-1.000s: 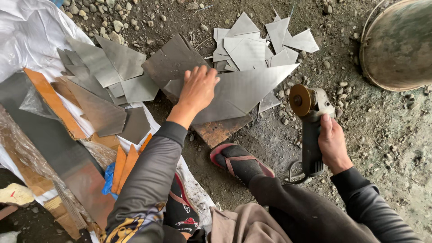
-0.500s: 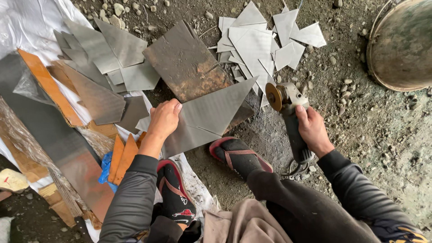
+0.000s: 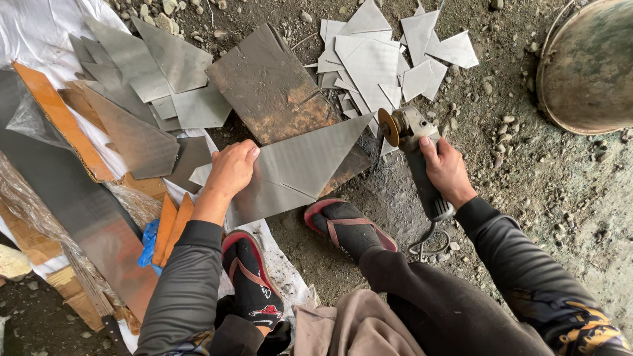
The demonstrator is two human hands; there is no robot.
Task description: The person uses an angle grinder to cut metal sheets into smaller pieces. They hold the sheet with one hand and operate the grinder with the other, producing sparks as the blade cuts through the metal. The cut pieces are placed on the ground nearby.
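My left hand (image 3: 231,169) grips the left edge of a grey, pointed metal sheet (image 3: 297,165) that lies on a rusty brown board (image 3: 270,86). My right hand (image 3: 445,168) is wrapped around the body of an angle grinder (image 3: 412,148). Its disc sits just off the sheet's pointed right tip. My two feet in socks and sandals rest on the ground, one (image 3: 346,224) just below the sheet and one (image 3: 254,283) near my left knee.
A heap of cut grey metal triangles (image 3: 389,56) lies beyond the grinder. More grey sheets (image 3: 151,72) and orange strips (image 3: 56,118) are piled on white plastic at the left. A round rusty metal pan (image 3: 590,66) stands at the upper right on gravelly ground.
My left hand has pulled the pointed sheet toward me and to the left. The grinder in my right hand has moved left toward the sheet's tip.
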